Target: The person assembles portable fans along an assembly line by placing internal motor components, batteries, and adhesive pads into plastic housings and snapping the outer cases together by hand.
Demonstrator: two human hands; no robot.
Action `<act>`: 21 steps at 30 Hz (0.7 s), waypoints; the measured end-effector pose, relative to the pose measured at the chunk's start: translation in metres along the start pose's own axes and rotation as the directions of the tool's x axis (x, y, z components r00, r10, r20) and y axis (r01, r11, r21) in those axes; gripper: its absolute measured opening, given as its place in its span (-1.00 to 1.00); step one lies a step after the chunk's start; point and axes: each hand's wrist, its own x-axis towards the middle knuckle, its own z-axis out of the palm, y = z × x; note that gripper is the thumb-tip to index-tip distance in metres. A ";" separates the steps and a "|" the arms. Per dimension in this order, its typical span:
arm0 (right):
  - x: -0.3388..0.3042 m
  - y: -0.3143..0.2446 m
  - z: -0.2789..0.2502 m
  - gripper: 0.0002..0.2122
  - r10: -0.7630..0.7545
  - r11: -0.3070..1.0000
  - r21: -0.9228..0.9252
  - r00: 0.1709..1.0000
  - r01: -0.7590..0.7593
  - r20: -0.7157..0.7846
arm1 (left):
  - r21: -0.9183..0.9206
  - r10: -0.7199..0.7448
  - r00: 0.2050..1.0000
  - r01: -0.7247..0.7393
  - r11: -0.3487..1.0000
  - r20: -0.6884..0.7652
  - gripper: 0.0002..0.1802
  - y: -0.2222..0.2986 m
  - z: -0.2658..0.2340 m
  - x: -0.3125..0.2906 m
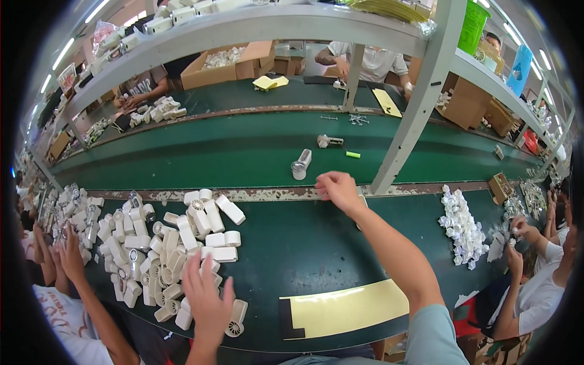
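My left hand (208, 298), fingers spread, is at the near edge of a heap of white plastic housings (185, 234). Some of these show a round slotted grille at one end; nothing shows in the hand. My right hand (338, 188) reaches over the edge of the green belt (237, 158), its fingers loosely bent and apart with nothing visible in them. Just beyond its fingertips, a white housing with a shiny round end (300, 167) rests on the belt. Part of a pale object (363, 204) shows behind my right wrist, mostly hidden.
Farther along the belt lie another housing (330, 142), a bright green cylinder (353, 154) and several small metal parts (359, 120). A yellow sheet (347, 309) lies near me. White small parts (459, 228) are heaped right. A metal post (413, 103) rises beyond my right hand. Co-workers sit around.
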 end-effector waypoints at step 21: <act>0.060 -0.006 -0.026 -0.78 -0.252 0.646 -0.759 0.962 0.084 -0.107 | -0.891 -0.282 0.946 0.260 0.371 0.159 -0.57 0.014 0.009 -0.017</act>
